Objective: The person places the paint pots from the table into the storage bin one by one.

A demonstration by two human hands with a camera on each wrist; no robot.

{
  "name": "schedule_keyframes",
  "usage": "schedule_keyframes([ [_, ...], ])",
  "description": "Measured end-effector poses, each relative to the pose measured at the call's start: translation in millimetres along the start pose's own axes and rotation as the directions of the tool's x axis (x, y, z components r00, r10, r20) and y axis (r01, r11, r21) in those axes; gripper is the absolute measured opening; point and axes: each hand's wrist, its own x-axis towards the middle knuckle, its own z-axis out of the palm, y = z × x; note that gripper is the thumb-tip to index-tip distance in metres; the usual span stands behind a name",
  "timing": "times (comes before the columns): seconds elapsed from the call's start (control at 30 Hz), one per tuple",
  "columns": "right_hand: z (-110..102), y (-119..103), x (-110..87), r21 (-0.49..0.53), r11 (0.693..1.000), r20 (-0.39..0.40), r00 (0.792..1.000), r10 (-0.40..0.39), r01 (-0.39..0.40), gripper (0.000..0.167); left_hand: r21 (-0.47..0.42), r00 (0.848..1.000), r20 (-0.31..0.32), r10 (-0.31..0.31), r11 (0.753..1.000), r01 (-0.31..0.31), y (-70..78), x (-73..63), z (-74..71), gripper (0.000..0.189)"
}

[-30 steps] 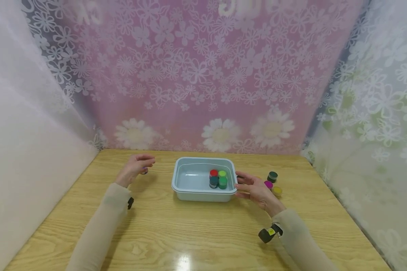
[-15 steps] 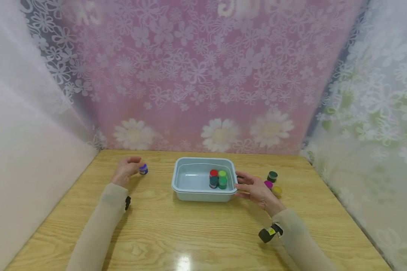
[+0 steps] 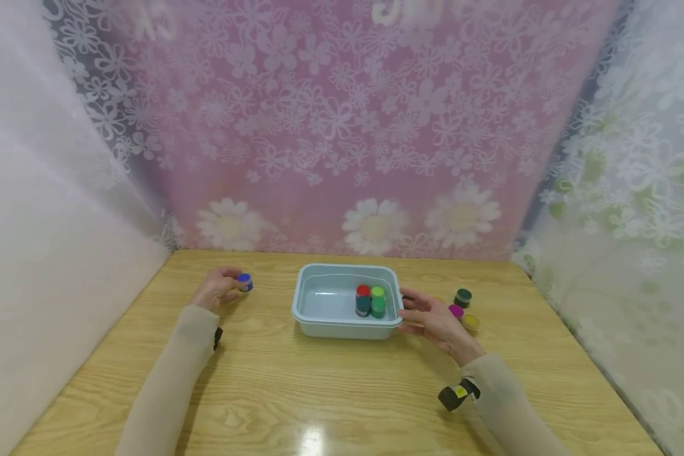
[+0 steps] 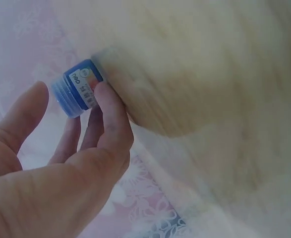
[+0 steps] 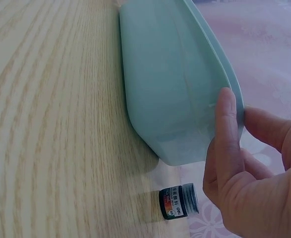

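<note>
A small blue paint jar (image 3: 245, 282) stands at the left of the table. My left hand (image 3: 216, 288) is beside it; in the left wrist view the index fingertip touches the jar's side, while the thumb is apart from its lid. In the middle sits a pale blue plastic basin (image 3: 342, 330). Its right rim lies between the thumb and fingers of my right hand (image 3: 436, 323), which pinches it. Inside, at the right end, several jars are grouped: a red one (image 3: 363, 291), a light green one (image 3: 378, 292), a green one (image 3: 378, 308) and a dark teal one (image 3: 363, 307).
Right of the basin stand a dark green jar (image 3: 463, 298), a magenta jar (image 3: 456, 311) and a yellow jar (image 3: 470, 323); an orange one is partly hidden behind my right hand. A black jar (image 5: 179, 202) is close to the basin's end. Curtains border the wooden table (image 3: 273, 392).
My left hand has drawn back leftward from over the blue jar, then come close against its side, leaving the jar in plain view. The right hand and basin have stayed put.
</note>
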Motion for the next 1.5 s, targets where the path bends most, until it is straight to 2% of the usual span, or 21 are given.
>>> schedule_keyframes([
  [0.2,-1.8,0.8,0.8,0.002,1.000,0.007,1.000,-0.006,0.006,0.068,0.030,1.000,0.018,-0.023,0.999,0.022,-0.4,8.5,-1.3,0.066],
  [0.43,-1.1,0.9,0.8,-0.003,1.000,0.001,1.000,-0.001,0.001,0.068,0.059,0.998,0.029,-0.049,0.997,0.047,2.5,5.8,0.1,0.066],
  [0.6,0.1,1.0,2.0,0.004,1.000,-0.001,1.000,0.000,0.000,0.068,0.064,0.998,0.035,-0.055,0.997,0.053,1.2,9.2,-2.0,0.065],
  [0.93,1.9,-1.0,-0.7,0.009,1.000,0.016,1.000,-0.007,0.007,0.066,0.050,0.997,-0.020,-0.068,0.996,0.069,1.5,9.5,2.0,0.061],
  [1.2,0.7,-2.9,-3.2,-0.010,1.000,-0.003,1.000,0.003,-0.003,0.065,0.044,0.998,-0.028,-0.052,0.998,0.053,2.6,10.3,2.5,0.059],
  [1.5,1.8,-2.9,-3.1,-0.016,1.000,0.013,1.000,-0.001,0.001,0.065,0.061,0.999,0.009,-0.050,0.997,0.049,0.3,10.1,-1.3,0.058],
])
